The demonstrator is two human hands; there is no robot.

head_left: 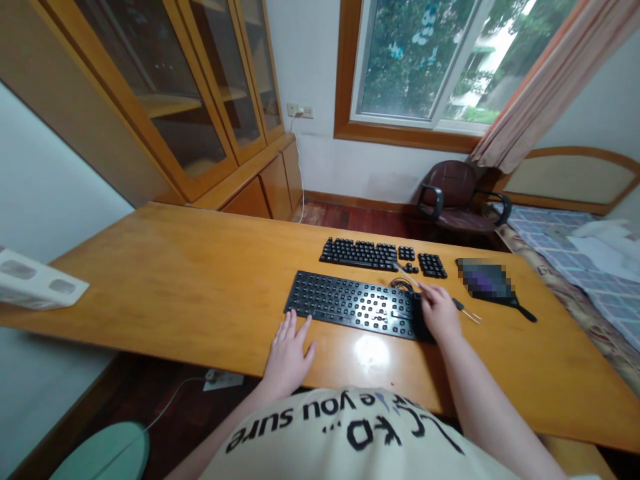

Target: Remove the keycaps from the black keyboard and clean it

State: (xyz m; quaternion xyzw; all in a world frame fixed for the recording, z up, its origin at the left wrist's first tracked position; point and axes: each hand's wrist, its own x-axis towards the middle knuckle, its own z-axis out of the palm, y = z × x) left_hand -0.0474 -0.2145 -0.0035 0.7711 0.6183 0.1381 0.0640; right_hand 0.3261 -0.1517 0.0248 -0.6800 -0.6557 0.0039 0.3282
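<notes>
Keyboard base [340, 303] lies between my hands

I set the clock's centre on that base. At 9, well apart, a white box [45, 283] sits on my wooden desk [190, 267]. At 8, my left hand [290, 350] has its fingers loosely spread, tips at the base's near edge, gripping nothing. Rows of black keycaps [357, 254] stand at 12; a coiled cable [399, 283] lies at 2. At 3, over the base's end, my right hand [441, 312] pinches a thin pale stick [409, 276], fingers curled closed. Just beside it lies a two-pronged wire tool [458, 305]; farther out, between 2 and 3, a dark pouch [487, 298], partly blurred.
</notes>
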